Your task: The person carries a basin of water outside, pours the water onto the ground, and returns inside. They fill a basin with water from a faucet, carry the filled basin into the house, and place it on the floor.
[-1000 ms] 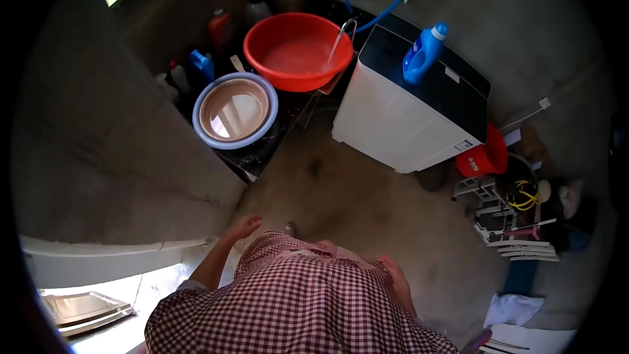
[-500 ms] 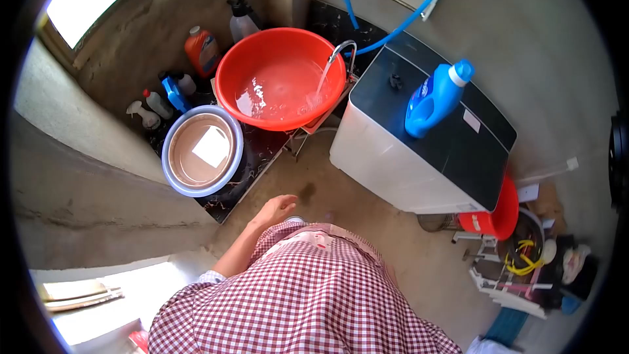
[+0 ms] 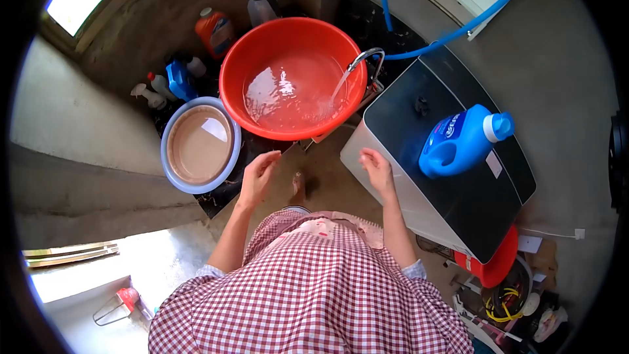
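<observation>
My left hand (image 3: 261, 176) is raised in front of the counter, below the red basin (image 3: 237, 115), its fingers loosely bent and nothing in them. My right hand (image 3: 377, 170) is up beside the washing machine (image 3: 419, 213), also holding nothing, its fingers slightly curled and apart. Neither hand touches the basin. Water runs from a curved metal faucet (image 3: 368, 58) into the basin, where a shallow pool shows ripples. Left of it, a pale blue basin (image 3: 171, 169) contains a brownish basin (image 3: 200, 147). A blue detergent bottle (image 3: 458, 141) is on the washing machine's dark lid.
Behind the basins stand an orange bottle (image 3: 215, 31), a black-topped sprayer (image 3: 261, 6), a blue bottle (image 3: 181, 80) and a white spray bottle (image 3: 149, 96). A blue hose (image 3: 468, 26) loops overhead at right. A red bucket (image 3: 496, 263) and clutter lie beyond the machine.
Both hands have come up and forward toward the red basin; the right hand has come into view. The head view has shifted, and a foot now shows below the basin.
</observation>
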